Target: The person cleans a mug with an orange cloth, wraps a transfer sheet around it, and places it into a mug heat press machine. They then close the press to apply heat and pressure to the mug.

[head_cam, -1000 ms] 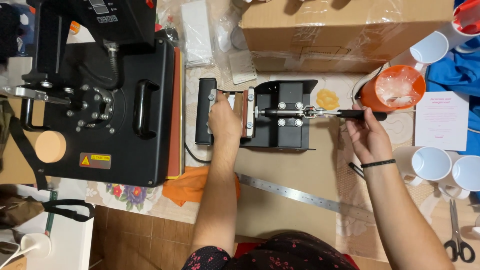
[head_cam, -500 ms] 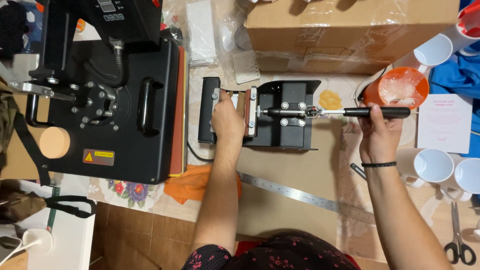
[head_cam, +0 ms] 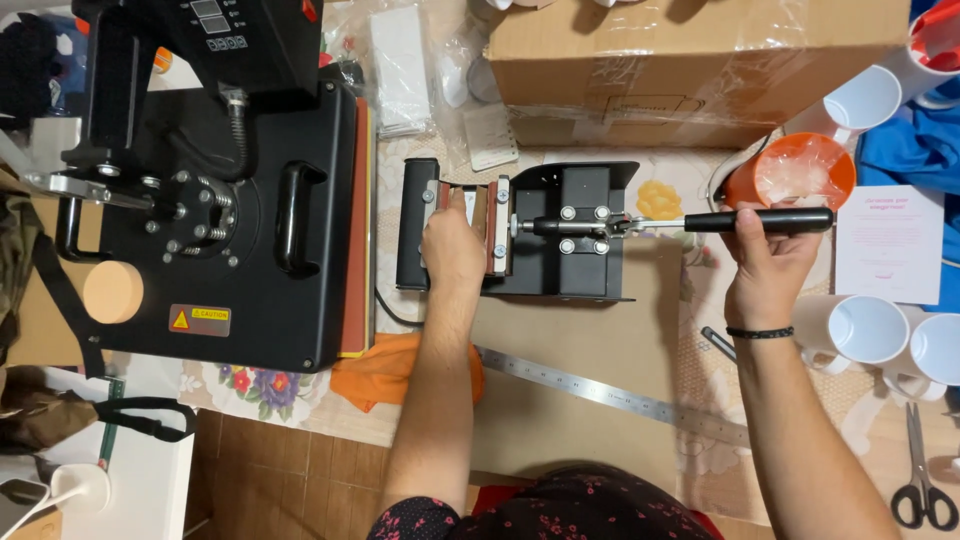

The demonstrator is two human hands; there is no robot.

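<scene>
Left hand (head_cam: 452, 250) laid over the clamp cradle of the small black mug press (head_cam: 520, 230), fingers curled down into the orange-lined cradle; whether anything is gripped there cannot be told. Right hand (head_cam: 765, 255) closed around the black lever handle (head_cam: 758, 220), long axis running sideways from those fingers toward the left hand.

The person is wearing a dark top (head_cam: 560, 512) with lots of tiny pink flowers on it. The sleeves are stopping high up, so both forearms are showing bare. A thin black band (head_cam: 760, 332) is going around the right wrist. Both hands are wearing no gloves.
</scene>
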